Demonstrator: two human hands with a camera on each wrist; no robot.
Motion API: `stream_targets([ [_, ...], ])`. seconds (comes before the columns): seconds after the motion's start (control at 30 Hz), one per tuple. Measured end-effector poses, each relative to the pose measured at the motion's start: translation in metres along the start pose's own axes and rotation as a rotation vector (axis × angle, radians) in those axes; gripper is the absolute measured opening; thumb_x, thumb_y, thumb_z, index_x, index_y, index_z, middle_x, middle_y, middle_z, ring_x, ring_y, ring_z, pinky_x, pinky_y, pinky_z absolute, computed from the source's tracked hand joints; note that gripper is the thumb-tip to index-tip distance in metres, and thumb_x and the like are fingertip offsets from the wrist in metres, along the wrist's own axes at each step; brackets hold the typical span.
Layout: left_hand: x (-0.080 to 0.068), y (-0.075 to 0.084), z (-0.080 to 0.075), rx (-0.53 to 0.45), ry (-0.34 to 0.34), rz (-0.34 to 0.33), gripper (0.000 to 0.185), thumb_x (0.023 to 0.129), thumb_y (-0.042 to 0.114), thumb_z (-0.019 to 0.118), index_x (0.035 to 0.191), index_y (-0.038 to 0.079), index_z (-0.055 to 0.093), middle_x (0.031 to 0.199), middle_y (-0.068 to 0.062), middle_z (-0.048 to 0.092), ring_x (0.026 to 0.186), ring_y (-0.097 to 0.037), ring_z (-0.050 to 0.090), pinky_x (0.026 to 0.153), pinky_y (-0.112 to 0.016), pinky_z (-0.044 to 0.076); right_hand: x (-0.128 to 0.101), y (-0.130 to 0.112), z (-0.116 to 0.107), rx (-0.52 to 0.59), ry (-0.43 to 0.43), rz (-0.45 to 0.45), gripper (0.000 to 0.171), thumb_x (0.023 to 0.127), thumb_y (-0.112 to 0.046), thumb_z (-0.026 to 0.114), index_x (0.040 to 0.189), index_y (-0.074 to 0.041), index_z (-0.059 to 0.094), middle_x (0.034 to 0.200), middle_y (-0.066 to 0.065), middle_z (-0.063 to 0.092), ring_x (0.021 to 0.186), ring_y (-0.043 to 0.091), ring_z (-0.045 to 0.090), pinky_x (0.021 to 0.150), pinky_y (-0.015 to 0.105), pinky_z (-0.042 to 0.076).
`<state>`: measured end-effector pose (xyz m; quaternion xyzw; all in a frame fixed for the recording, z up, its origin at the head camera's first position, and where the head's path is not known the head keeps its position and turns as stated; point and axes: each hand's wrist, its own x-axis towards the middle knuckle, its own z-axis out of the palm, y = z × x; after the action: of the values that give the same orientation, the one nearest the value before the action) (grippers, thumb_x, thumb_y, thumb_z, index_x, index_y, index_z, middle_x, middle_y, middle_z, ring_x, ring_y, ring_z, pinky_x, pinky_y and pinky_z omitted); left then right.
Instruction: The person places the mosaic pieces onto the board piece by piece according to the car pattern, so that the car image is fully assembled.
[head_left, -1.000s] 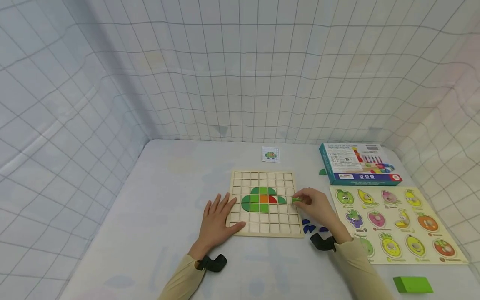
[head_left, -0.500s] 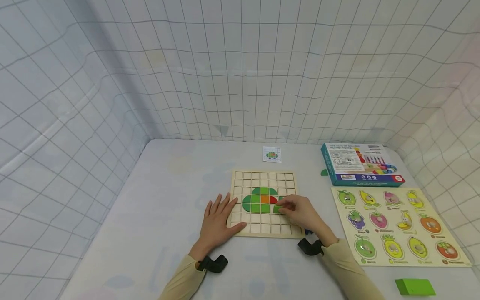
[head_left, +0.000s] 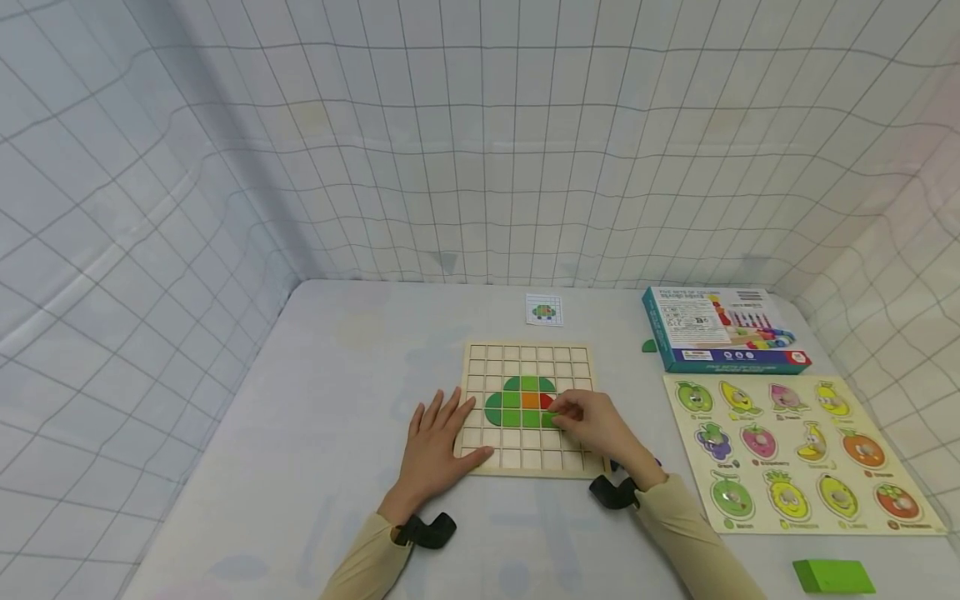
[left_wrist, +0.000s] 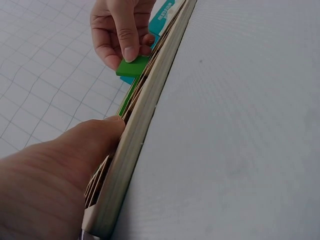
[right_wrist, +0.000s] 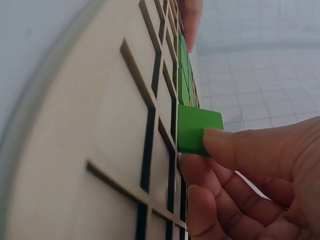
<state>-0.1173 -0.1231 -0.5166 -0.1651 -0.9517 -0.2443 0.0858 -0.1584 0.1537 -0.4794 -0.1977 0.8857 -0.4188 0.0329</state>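
A wooden grid board (head_left: pixel 521 458) lies on the table, with green, orange and red tiles set in its middle cells. My right hand (head_left: pixel 592 418) pinches a green square tile (right_wrist: pixel 197 129) between thumb and fingers, tilted at the board's surface beside the tiles in place. In the left wrist view that green tile (left_wrist: pixel 132 67) shows just over the grid. My left hand (head_left: pixel 433 450) lies flat with fingers spread at the board's left edge, its thumb on the front left corner area. The red tile (head_left: pixel 546 402) is partly covered by my right fingers.
A small pattern card (head_left: pixel 543 309) lies behind the board. At right are a boxed toy set (head_left: pixel 723 329), a fruit puzzle board (head_left: pixel 806 454) and a bright green block (head_left: pixel 834 576). A dark green piece (head_left: pixel 648 346) lies by the box; blue pieces (head_left: pixel 617 465) are mostly behind my right wrist.
My right hand has carried the green tile leftward from the board's right edge to the cells beside the green row. The left hand has stayed in place.
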Motion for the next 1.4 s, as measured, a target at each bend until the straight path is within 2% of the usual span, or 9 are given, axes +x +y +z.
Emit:
stream_targets([
  [0.27,0.001,-0.001,0.002,-0.001,0.014,0.01,0.078,0.082,0.058,0.063,0.144,0.014,0.044,0.151,-0.009,0.031,0.14,-0.033,0.018,0.109,-0.053,0.008,0.002,0.0,0.001,-0.051,0.02,-0.009,0.008,0.083,-0.004,0.072,0.09,-0.006,0.072,0.079,-0.006,0.059,0.066,0.01,0.051,0.059,0.025,0.045],
  [0.5,0.0,-0.001,0.001,0.0,-0.011,-0.016,0.078,0.083,0.059,0.061,0.146,0.018,0.041,0.153,-0.006,0.028,0.142,-0.028,0.014,0.111,-0.049,0.005,0.002,-0.003,0.002,-0.134,0.034,-0.018,0.009,0.081,-0.004,0.074,0.09,-0.007,0.074,0.082,-0.004,0.057,0.067,0.01,0.048,0.059,0.026,0.044],
  [0.7,0.0,-0.001,0.001,-0.006,-0.016,-0.017,0.078,0.083,0.059,0.061,0.147,0.018,0.04,0.153,-0.006,0.027,0.142,-0.028,0.013,0.111,-0.049,0.004,0.001,-0.006,0.003,-0.206,0.056,0.023,0.009,0.083,-0.007,0.073,0.091,-0.008,0.076,0.079,-0.005,0.055,0.065,0.011,0.045,0.057,0.026,0.04],
  [0.93,-0.001,-0.002,0.003,-0.005,-0.016,-0.011,0.079,0.083,0.06,0.06,0.147,0.019,0.039,0.153,-0.005,0.027,0.142,-0.027,0.013,0.111,-0.048,0.003,0.0,-0.008,0.004,-0.222,0.059,0.042,0.01,0.082,-0.008,0.074,0.092,-0.008,0.076,0.078,-0.005,0.053,0.064,0.011,0.043,0.055,0.026,0.038],
  [1.23,-0.001,-0.003,0.004,0.008,-0.007,-0.01,0.079,0.083,0.06,0.06,0.146,0.018,0.041,0.153,-0.006,0.027,0.142,-0.028,0.014,0.111,-0.049,0.004,-0.002,-0.009,0.004,-0.245,0.071,0.006,0.01,0.082,-0.009,0.074,0.092,-0.008,0.076,0.076,-0.006,0.052,0.062,0.009,0.043,0.055,0.025,0.039],
  [1.4,0.0,-0.003,0.004,0.009,-0.014,-0.015,0.079,0.083,0.06,0.06,0.146,0.018,0.04,0.153,-0.006,0.027,0.142,-0.028,0.013,0.111,-0.048,0.004,-0.001,-0.01,0.003,-0.253,0.071,0.014,0.01,0.082,-0.01,0.075,0.091,-0.007,0.077,0.076,-0.005,0.052,0.063,0.009,0.044,0.055,0.024,0.04],
])
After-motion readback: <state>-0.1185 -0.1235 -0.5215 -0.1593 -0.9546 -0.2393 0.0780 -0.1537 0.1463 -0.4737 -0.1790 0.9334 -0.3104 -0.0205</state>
